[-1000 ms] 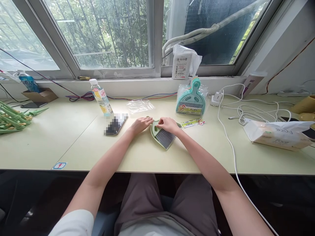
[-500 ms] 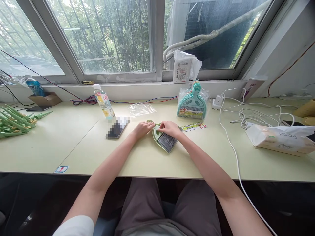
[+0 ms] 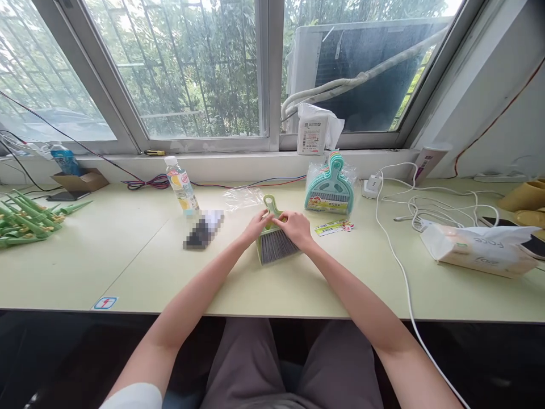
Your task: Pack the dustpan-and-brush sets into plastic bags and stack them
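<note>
- The green brush and dustpan set is about midway between the front and back edges of the desk; whether it lies flat or is slightly raised is hard to tell.
- It has just swung round: the handle, slanted toward the desk's left side a second ago, now points mostly at the back edge, and the grey bristles face the front edge.
- The left hand has moved from the handle's tip down to its foot; its fingers close on the set there.
- The right hand is clamped on it opposite, fingertips close to the left's. Which piece each one presses, brush or pan, cannot be told.
- Judging from this, the turn brings both hands to one spot and frees the handle's upper end; brush and pan remain together.
- Just behind the handle, to its left, lies a clear plastic wrapper; a loose label card sits just right of the right hand.
- Near the back edge stands a wrapped stack of teal brush sets.
- Left of the left hand are a blurred phone and a bottle; toward the right edge, a tissue pack.
</note>
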`<state>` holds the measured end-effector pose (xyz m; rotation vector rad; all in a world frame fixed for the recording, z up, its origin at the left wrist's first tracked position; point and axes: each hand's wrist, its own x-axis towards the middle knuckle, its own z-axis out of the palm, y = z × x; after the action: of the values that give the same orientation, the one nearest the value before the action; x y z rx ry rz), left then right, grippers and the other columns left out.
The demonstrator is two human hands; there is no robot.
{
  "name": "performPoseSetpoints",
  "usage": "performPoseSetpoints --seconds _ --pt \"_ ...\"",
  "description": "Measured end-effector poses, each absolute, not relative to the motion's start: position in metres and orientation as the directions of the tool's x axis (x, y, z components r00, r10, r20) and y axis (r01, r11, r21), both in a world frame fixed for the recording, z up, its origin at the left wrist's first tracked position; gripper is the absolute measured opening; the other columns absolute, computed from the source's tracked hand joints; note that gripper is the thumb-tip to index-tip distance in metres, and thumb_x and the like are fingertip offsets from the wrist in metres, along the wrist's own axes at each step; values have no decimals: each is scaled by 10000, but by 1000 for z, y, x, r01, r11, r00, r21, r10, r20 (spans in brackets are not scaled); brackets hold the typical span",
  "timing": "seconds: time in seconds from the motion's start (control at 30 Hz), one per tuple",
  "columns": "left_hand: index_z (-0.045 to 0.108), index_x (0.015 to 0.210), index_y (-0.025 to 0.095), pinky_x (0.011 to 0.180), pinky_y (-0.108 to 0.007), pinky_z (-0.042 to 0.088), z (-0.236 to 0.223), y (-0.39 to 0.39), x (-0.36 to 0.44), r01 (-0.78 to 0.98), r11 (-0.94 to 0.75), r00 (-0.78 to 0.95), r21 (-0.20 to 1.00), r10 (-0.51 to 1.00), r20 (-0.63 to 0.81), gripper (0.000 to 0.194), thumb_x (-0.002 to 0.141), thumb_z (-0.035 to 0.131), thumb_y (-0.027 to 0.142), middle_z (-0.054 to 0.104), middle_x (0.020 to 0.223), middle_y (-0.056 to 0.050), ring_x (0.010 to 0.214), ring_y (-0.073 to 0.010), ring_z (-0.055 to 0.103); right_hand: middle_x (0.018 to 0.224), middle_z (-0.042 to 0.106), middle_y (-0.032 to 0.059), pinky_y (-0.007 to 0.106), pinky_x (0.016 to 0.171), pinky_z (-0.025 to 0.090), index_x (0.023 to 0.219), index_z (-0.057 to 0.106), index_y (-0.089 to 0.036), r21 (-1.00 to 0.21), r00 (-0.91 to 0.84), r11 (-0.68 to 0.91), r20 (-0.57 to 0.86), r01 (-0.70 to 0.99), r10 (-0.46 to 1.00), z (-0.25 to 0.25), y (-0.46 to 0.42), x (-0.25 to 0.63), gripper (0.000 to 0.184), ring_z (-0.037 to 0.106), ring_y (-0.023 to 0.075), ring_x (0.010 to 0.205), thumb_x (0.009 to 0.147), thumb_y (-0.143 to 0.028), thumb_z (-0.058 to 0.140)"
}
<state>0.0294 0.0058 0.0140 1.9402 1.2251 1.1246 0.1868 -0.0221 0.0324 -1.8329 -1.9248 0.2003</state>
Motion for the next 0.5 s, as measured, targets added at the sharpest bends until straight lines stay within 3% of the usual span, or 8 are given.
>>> performPoseSetpoints --seconds 0.17,0.33,0.4,0.5 --pt "588 1237 204 912 -399 509 -10 14 25 196 -172 409 965 909 79 617 684 758 416 682 1151 -110 1079 -284 638 906 736 41 236 701 439 990 732 -247 -433 -140 177 116 884 983 49 -20 218 309 662 171 841 867 -473 561" --pt "612 1136 154 817 -375 545 -9 30 2 56 28 363 998 931 -47 585 623 788 373 697 1105 -123 958 -263 682 987 715 38 253 758 453 1008 719 -279 -254 30 2 125 967 992 66 -14 273 241 650 188 942 779 -349 697" --pt "609 1122 150 799 -352 548 -5 32 -2 12 58 322 998 945 -59 592 594 805 330 696 1106 -124 944 -253 684 1054 694 21 241 773 459 1021 703 -281 -205 -36 34 -7 978 999 61 -8 291 346 640 182 985 685 -265 781" --pt "588 1153 161 794 -339 550 1 30 -2 -35 72 270 997 961 -60 616 587 796 284 690 1127 -113 953 -248 682 1080 678 27 221 741 470 1088 657 -235 -224 -145 96 -215 970 966 49 3 306 523 645 167 956 598 -168 826"
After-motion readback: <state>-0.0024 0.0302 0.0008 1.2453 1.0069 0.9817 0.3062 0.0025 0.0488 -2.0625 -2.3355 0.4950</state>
